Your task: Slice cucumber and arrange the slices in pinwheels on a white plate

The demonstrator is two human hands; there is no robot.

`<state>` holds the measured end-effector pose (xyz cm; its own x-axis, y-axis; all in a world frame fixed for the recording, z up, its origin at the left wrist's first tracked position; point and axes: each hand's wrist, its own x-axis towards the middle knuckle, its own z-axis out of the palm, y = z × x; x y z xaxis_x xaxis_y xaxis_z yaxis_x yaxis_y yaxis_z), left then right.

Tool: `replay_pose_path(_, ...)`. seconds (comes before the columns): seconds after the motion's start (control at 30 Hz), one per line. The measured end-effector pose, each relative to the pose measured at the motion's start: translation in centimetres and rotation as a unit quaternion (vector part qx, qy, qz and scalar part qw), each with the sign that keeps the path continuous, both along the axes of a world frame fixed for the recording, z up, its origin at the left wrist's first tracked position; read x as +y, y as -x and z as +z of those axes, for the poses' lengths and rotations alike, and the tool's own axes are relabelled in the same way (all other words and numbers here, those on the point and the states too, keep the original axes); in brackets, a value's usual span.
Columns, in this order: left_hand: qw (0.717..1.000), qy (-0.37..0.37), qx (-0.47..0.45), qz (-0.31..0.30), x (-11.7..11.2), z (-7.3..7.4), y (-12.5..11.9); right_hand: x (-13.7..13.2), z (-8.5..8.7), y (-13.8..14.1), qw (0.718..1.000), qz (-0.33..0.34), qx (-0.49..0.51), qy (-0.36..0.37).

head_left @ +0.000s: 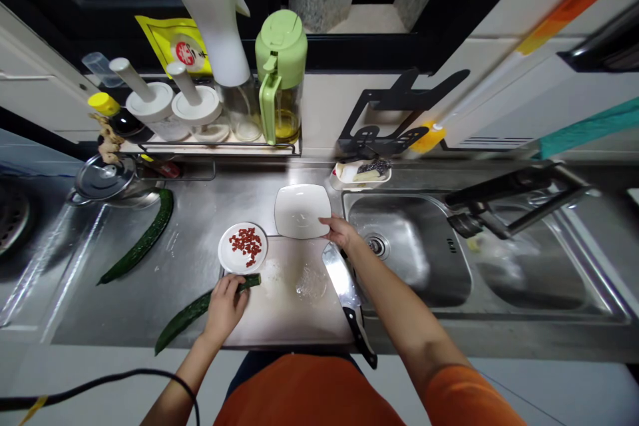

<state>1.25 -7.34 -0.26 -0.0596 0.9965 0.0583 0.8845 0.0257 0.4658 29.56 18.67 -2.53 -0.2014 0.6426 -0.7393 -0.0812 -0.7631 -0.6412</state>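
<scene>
My left hand (pixel 225 305) is closed on a long green cucumber (pixel 186 314) that lies across the left edge of the white cutting board (pixel 294 319). My right hand (pixel 339 231) reaches forward and grips the near right edge of an empty white square plate (pixel 301 210) at the board's far side. A kitchen knife (pixel 346 293) with a black handle lies on the board's right side, under my right forearm. A small round white plate of red pieces (pixel 243 247) sits at the board's far left corner.
A second cucumber (pixel 141 241) lies on the steel counter to the left. A rack with oil bottles (pixel 279 73) and spice jars stands at the back. The sink (pixel 409 259) with its tap (pixel 509 203) is on the right. A pot lid (pixel 102 180) lies at the back left.
</scene>
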Motion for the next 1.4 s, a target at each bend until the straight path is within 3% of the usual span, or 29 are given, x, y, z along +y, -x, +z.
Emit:
replay_pose_path(0.2,1.0,-0.007,0.0,0.005,0.1,0.2,-0.1,0.1,0.0,0.7,0.981,0.066,-0.173,-0.055)
replay_pose_path(0.47,1.0,-0.003,-0.007,0.004,0.0,0.2,-0.1,1.0,0.5,0.1,0.877,0.195,-0.42,-0.126)
replay_pose_path(0.67,1.0,0.001,-0.01,0.008,-0.2,0.1,-0.1,1.2,0.5,0.3,0.815,0.265,-0.493,-0.148)
replay_pose_path(0.8,1.0,0.001,-0.016,0.004,-0.2,0.1,0.0,0.9,1.2,0.6,0.795,0.274,-0.517,-0.16)
replay_pose_path(0.9,1.0,0.006,-0.017,-0.002,-0.3,0.1,0.2,-0.1,2.6,0.7,0.784,0.263,-0.533,-0.181)
replay_pose_path(1.0,1.0,0.0,-0.014,-0.007,-0.4,0.2,0.5,-2.7,4.5,0.1,0.751,0.244,-0.551,-0.269)
replay_pose_path(1.13,0.999,-0.001,0.032,0.002,-0.8,0.4,0.8,-9.8,6.0,-2.4,0.733,0.283,-0.524,-0.328)
replay_pose_path(1.3,0.998,0.01,0.064,0.009,-1.1,0.2,1.5,-20.3,4.6,-6.2,0.727,0.338,-0.509,-0.313)
replay_pose_path(1.4,0.997,0.008,0.079,0.003,-1.4,-0.4,2.4,-23.9,2.9,-7.6,0.714,0.327,-0.522,-0.334)
